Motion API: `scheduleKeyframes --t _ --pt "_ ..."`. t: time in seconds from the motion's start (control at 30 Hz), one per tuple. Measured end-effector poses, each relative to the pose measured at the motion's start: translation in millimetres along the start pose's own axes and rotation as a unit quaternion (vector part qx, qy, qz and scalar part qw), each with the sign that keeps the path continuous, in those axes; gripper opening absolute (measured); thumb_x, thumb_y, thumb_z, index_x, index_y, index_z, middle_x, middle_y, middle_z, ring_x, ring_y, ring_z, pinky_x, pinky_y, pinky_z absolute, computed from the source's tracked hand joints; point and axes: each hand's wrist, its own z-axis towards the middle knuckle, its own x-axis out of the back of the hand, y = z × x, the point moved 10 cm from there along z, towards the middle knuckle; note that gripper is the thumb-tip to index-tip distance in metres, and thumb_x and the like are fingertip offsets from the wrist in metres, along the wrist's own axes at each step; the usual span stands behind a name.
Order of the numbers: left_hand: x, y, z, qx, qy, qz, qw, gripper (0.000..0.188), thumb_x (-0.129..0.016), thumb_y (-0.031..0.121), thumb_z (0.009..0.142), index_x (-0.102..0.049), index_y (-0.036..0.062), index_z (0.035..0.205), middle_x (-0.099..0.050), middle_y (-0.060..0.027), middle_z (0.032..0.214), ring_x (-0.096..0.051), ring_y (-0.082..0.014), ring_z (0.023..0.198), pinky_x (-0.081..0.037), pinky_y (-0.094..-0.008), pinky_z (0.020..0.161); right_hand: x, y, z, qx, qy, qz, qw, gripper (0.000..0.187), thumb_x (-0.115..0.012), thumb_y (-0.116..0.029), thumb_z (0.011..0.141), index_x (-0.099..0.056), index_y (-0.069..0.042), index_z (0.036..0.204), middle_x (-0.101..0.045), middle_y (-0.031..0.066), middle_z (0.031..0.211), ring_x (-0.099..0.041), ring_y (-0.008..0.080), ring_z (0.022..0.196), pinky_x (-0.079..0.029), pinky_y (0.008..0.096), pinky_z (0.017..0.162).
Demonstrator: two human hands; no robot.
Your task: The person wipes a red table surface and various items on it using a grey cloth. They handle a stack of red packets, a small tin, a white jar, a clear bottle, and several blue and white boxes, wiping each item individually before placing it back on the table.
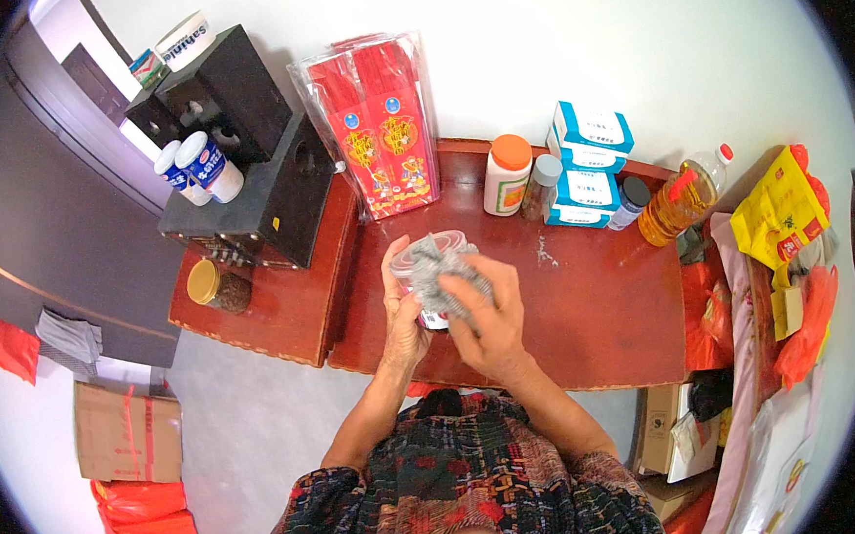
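My left hand (401,313) is wrapped round the left side of a clear plastic jar (405,262) with a label low on its front. In my right hand (489,312) is a crumpled grey cloth (444,271), pressed against the jar's top and right side. The cloth covers much of the jar, so its contents and whether it has a lid cannot be made out. Both hands are above the front part of the red-brown wooden table (587,316).
Along the table's back stand red packets in clear plastic (380,123), a white bottle with orange cap (508,174), blue-and-white boxes (585,194) and an oil bottle (683,202). To the left are black speakers (246,180), two blue-and-white cans (208,166) and a gold-lidded jar (218,286).
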Motion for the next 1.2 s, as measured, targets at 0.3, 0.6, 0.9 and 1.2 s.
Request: scheduleKeyframes --t 0.3,0.6,0.9,1.2 --pt "-17.1 7.1 -4.8 0.037 -0.077 -0.107 0.991 0.096 -0.069 0.033 0.068 -0.019 0.0082 0.147 -0.05 -0.014 0.131 -0.055 -0.0251 0.114 -0.044 -0.0375 0.098 -26.2 106.9 -16.9 -0.373 0.005 0.301 0.878 0.031 -0.049 -0.002 0.084 -0.058 0.001 0.114 -0.062 0.014 0.106 -0.058 0.0164 0.094 -0.045 0.0288 0.083" --pt "18.2 7.7 -0.3 -0.03 0.065 0.005 0.997 0.067 -0.067 0.01 0.077 -0.035 0.009 0.135 -0.054 -0.0086 0.117 -0.057 -0.0167 0.099 -0.05 -0.0298 0.083 -14.1 67.4 -9.1 -0.22 0.056 0.127 0.966 0.033 -0.056 -0.005 0.081 -0.06 -0.002 0.114 -0.054 0.0192 0.109 -0.056 0.0307 0.098 -0.045 0.0365 0.084" --pt "24.7 1.4 3.1 -0.012 0.054 -0.062 0.997 0.068 -0.057 0.041 0.084 -0.031 0.0106 0.14 -0.053 -0.0099 0.123 -0.055 -0.0217 0.11 -0.049 -0.0376 0.092 -21.1 -33.4 -21.8 0.064 0.009 -0.1 0.993 0.041 -0.064 -0.005 0.069 -0.065 -0.01 0.11 -0.051 0.0149 0.12 -0.05 0.0345 0.104 -0.042 0.0433 0.088" --pt "2.9 -4.0 -10.6 0.088 -0.098 -0.111 0.985 0.095 -0.068 0.041 0.07 -0.022 0.0024 0.144 -0.046 -0.0139 0.134 -0.052 -0.021 0.117 -0.043 -0.0352 0.099 -19.0 81.5 -6.7 -0.29 -0.008 0.218 0.932 0.033 -0.051 -0.004 0.083 -0.058 -0.001 0.114 -0.057 0.0172 0.109 -0.058 0.0284 0.098 -0.045 0.034 0.087"
